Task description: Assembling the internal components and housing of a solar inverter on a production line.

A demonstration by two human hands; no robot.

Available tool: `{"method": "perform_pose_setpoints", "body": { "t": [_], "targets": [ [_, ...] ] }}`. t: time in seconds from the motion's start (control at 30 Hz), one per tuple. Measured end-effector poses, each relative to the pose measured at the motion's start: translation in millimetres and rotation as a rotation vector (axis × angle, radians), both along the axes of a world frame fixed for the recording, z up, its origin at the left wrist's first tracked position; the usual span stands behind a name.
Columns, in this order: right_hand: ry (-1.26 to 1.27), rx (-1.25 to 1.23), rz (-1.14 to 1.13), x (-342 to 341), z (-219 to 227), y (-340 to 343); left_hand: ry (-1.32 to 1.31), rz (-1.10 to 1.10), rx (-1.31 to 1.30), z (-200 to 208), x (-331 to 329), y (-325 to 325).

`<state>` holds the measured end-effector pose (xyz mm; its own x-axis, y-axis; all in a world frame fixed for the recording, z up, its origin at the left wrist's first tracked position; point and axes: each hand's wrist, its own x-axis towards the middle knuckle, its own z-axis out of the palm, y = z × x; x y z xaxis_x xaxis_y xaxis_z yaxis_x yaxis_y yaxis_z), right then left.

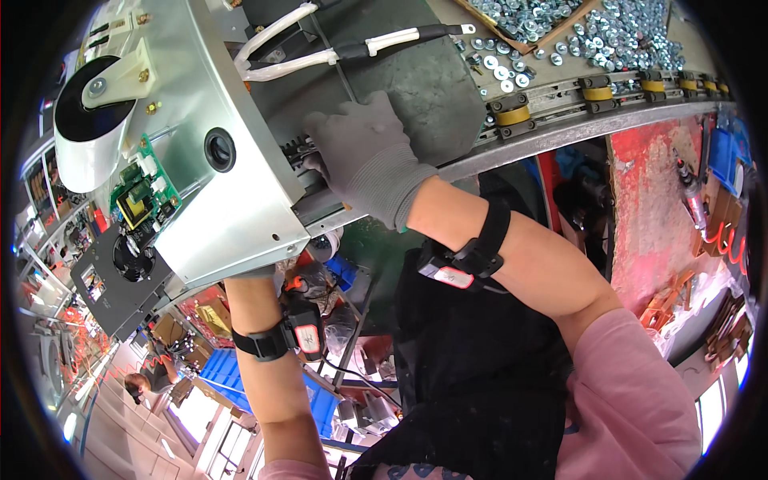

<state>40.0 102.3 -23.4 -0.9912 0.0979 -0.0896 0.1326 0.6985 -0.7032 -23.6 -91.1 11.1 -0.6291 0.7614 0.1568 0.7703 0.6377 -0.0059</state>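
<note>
- Gray-gloved right hand point(360, 152) is resting beside the silver sheet-metal housing point(232, 212), upper left; grip unclear.
- Left hand is hiding behind it; cannot tell its grip.
- Green circuit board point(165, 189) is already sitting on; remaining work isn't showing.

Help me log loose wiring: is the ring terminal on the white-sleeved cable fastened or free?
Free: the ring terminal juts from its black sleeve, with no bolt visible through it.

Two forearms point(552, 268), two wrist straps point(494, 232), one silver housing point(240, 212), one green circuit board point(164, 182) — bolts point(616, 40) too crowded to count
</note>
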Motion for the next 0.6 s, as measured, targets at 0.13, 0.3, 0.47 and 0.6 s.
{"method": "perform_pose_setpoints", "body": {
  "t": [0.13, 0.3, 0.47, 0.6],
  "targets": [
    [-0.081, 0.034, 0.133, -4.2, -2.1, 7.7, -0.014, -0.027, -0.048, -2.3, 0.9, -3.9],
    [-0.151, -0.012, 0.320, -12.8, -5.4, 20.9, -0.052, -0.061, -0.107, 3.3, -0.9, 5.5],
    [-0.053, -0.074, 0.293, -9.8, -23.6, 23.2, -0.100, -0.083, -0.143, 11.9, -1.9, 30.5],
    [-0.058, -0.097, 0.331, -11.7, -26.4, 30.4, -0.183, -0.095, -0.221, 23.7, -3.3, 33.2]
  ]
}}
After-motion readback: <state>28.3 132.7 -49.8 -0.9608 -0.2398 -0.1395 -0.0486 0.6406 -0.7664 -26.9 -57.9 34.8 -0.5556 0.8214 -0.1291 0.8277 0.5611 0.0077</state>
